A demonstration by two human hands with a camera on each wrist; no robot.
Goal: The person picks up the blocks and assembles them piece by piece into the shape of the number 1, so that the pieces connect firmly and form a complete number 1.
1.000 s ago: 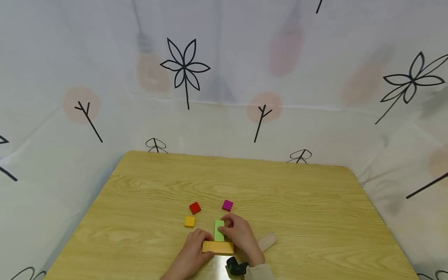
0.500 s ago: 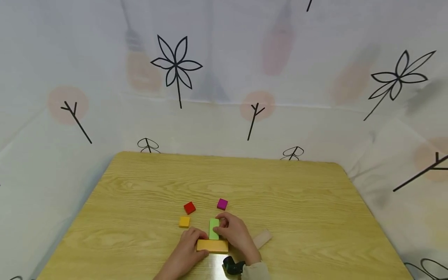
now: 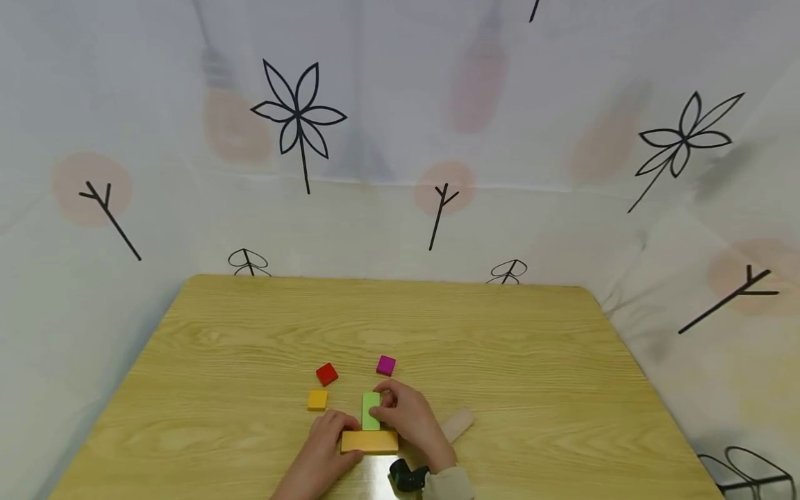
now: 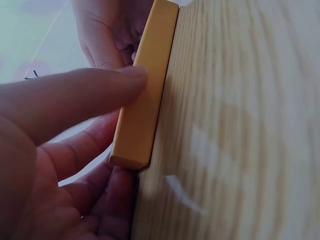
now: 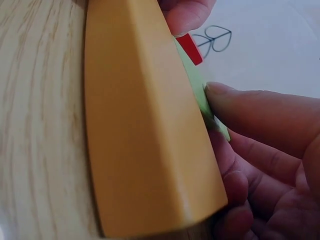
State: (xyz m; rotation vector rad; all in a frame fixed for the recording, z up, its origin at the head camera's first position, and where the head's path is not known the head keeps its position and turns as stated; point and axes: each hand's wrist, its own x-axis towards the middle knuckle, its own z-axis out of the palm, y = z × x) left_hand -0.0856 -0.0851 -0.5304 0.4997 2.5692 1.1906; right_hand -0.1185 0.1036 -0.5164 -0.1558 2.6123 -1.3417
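A long orange block [image 3: 369, 443] lies on the table near its front. My left hand [image 3: 321, 448] grips its left end, with the thumb [image 4: 95, 97] on the near side and the other fingers behind. Standing out from the far side of the orange block is a green block [image 3: 369, 410], which looks to be touching it. My right hand [image 3: 409, 420] pinches the green block by its right side, thumb [image 5: 265, 115] against one face. In the right wrist view the orange block [image 5: 145, 125] hides most of the green one [image 5: 198, 85].
Beyond the hands lie a red block [image 3: 326, 374], a yellow block [image 3: 317, 400] and a magenta block [image 3: 385, 365]. A pale wooden piece [image 3: 459, 423] is partly behind the right forearm. A patterned cloth [image 3: 375, 139] hangs past the table's [image 3: 500, 333] far edge.
The head view has turned slightly right, so everything slides left in it. Both hands keep their hold, and the blocks look unmoved on the table.
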